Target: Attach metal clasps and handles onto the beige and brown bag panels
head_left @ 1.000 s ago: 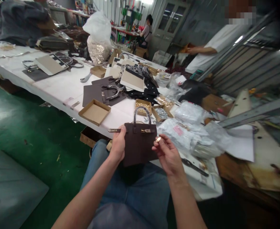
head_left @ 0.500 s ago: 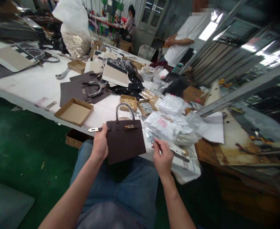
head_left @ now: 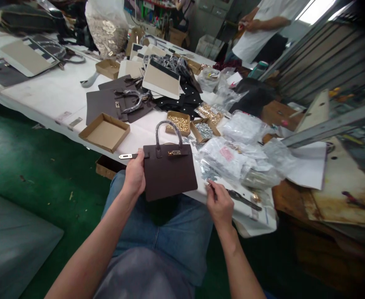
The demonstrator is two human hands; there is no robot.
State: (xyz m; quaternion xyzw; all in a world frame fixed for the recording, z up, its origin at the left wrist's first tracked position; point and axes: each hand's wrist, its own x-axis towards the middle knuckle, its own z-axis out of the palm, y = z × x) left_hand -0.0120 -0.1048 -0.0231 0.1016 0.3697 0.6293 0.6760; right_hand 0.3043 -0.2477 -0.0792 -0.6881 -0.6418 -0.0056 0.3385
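Observation:
My left hand [head_left: 135, 174] is closed on the left edge of a small dark brown handbag [head_left: 171, 176], held upright over my lap at the table edge. The bag's wrapped handle [head_left: 169, 124] points up, and a gold clasp [head_left: 174, 153] sits near its top. A strap with a metal plate [head_left: 126, 156] sticks out to the left past my thumb. My right hand [head_left: 220, 202] is at the table edge right of the bag, fingers pinched together; what they hold, if anything, is too small to make out. Small grey metal pieces [head_left: 210, 172] lie just beyond its fingertips.
An empty cardboard tray [head_left: 105, 133] lies left of the bag. Behind stand small boxes of gold studs [head_left: 178, 123] and silver studs [head_left: 203, 130]. Plastic bags [head_left: 229, 160] cover the right side, near a dark-handled tool [head_left: 244, 200]. A person in a white shirt [head_left: 259, 31] stands beyond.
The camera view has tilted down and shifted left, so the scene sits higher and further right. My left hand keeps the handbag; my right hand's fingers have drawn closer together.

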